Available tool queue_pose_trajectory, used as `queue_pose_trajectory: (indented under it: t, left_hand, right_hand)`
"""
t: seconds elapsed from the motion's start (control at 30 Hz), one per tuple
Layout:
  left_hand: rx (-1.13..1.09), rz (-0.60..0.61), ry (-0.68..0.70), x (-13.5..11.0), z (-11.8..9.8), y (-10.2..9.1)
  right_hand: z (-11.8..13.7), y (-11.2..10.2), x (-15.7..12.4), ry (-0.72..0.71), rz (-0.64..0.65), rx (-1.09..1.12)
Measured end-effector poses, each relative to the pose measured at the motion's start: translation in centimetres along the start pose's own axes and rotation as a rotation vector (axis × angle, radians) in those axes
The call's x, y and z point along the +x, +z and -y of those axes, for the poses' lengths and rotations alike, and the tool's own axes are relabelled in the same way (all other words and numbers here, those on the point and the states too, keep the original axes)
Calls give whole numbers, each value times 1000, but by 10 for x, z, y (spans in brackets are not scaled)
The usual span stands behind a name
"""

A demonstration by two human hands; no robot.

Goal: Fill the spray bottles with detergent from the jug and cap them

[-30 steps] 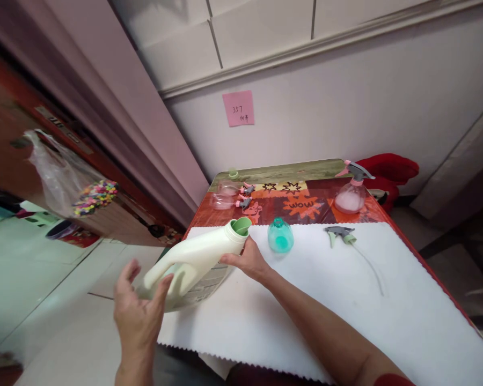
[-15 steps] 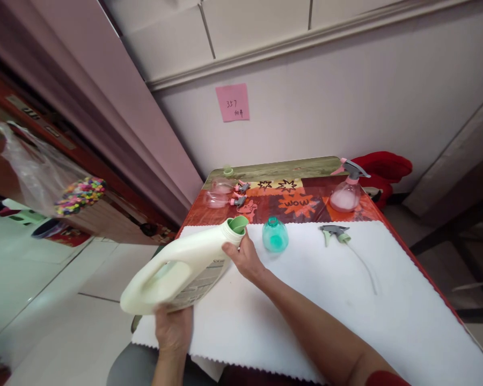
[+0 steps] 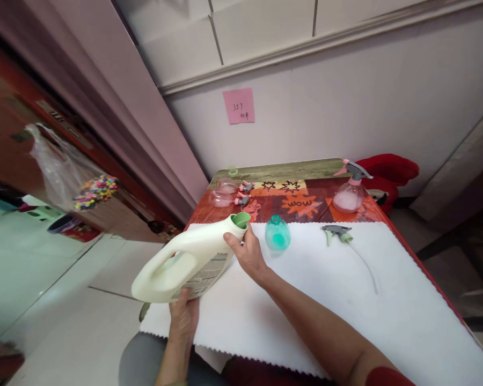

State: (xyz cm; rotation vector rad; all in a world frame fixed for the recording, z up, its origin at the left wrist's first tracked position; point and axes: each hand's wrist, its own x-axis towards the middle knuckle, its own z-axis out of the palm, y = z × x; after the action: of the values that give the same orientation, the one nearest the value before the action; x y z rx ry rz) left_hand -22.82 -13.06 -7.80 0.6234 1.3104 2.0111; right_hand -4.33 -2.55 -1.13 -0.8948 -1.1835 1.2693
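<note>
A large cream-white plastic jug (image 3: 201,244) with a green pouring spout (image 3: 240,219) lies tilted above the table's left front, its mouth towards the right. My right hand (image 3: 247,254) grips it by the neck, thumb on the near side. From below, my left hand (image 3: 184,313) supports the jug's base end, thumb up along its side. Just right of the spout, and apart from it, a round teal bottle (image 3: 277,234) stands uncapped with some green-tinted liquid inside. A grey and green spray trigger head (image 3: 338,234) with a long thin tube lies further right on the white cloth (image 3: 298,305).
A pink-tinted spray bottle (image 3: 348,197) stands at the back right, beside a red plush thing (image 3: 390,169). Two clear pink spray bottles (image 3: 222,198) lie at the back left. A plastic bag (image 3: 60,166) of colourful pieces hangs from the door at left.
The jug and both hands sit slightly further right and a little higher in view, largely with the camera's shift. My left thumb now shows on the jug's side.
</note>
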Motion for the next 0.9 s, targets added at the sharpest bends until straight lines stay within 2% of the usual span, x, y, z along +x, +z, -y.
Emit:
queue_pose_trajectory:
  t: [0.2,0.5,0.7,0.9]
  left_hand:
    - [-15,3,-48,0,3,-8]
    - [77,-34,-122,3,5,-14]
    - [115,-63,-123,0,0,-6]
    - [168,-102,-50,-5,-15,12]
  right_hand:
    - [4,0,-3,14,-3,3]
    - [-3,2,-2,74,-48,110]
    - [-6,3,0,95,-131,181]
    - [0,-6,9,104,-162,192]
